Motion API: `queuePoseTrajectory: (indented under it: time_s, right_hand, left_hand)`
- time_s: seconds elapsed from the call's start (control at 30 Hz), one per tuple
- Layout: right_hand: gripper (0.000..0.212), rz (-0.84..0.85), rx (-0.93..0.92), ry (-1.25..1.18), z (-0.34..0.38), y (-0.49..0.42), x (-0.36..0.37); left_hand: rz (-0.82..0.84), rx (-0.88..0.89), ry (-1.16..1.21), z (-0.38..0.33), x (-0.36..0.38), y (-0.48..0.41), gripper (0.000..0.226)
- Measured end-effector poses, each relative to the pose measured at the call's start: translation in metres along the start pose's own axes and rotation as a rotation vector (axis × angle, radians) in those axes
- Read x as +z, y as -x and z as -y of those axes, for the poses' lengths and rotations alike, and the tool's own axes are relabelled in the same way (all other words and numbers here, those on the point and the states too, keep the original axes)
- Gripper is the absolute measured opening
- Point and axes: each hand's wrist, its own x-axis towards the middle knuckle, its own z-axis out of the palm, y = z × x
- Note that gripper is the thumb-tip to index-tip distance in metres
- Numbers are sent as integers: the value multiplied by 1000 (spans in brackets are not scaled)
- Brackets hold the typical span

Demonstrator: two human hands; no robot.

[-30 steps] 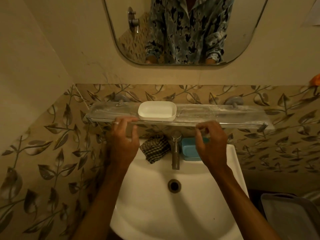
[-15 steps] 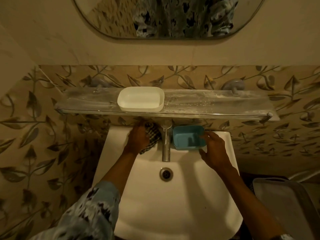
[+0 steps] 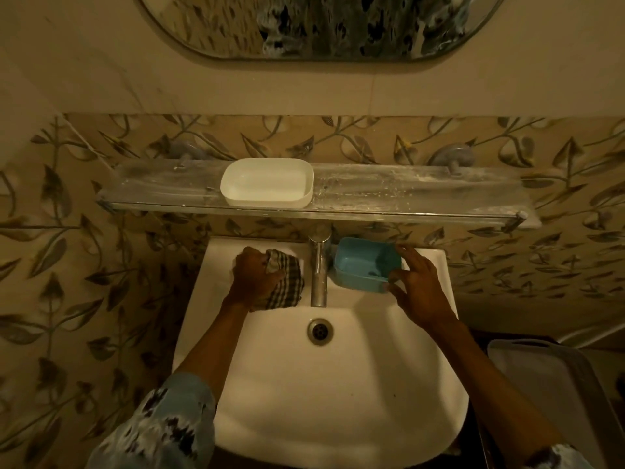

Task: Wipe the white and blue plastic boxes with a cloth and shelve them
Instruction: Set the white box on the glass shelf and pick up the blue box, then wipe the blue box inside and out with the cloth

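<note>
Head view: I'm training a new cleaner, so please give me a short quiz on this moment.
1. True or false: the white box stands on the shelf.
2. Which hand grips the cloth? A. left hand B. right hand
3. Fill in: the blue box is to the ___ of the tap.
Key: 1 true; 2 A; 3 right.

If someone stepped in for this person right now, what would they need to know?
Left hand grips the checked cloth on the sink ledge, left of the tap.
Right hand pinches the tilted blue box by its right end, right of the tap.
Done: white box sits on the shelf.
Left: wipe the blue box, then shelve it.
</note>
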Motion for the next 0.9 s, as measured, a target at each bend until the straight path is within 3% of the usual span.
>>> queuePoseTrajectory:
  time_s: [0.1,0.23,0.4,0.57,0.73,0.9]
  right_hand:
    - [21,-54,73,-293,15,16,-17]
    - [13,-80,210,-641,33,44,-36]
    - [29,-162,208,-826,42,71,-34]
    - [30,-224,205,-916,57,88,-31]
    - [18,-222,164,-970,89,91,-32]
    - [25,-240,146,-982,97,92,-32]
  left_hand:
    - [-47,-60,280,-4,-12,31,38]
    - [-151,-269,671,-14,-24,72,52]
    - [-262,-397,845,-50,-34,108,58]
    - [-278,-139,770,-94,-37,130,60]
    - [-216,224,471,-128,-6,155,32]
    - [-187,411,391,-132,26,201,49]
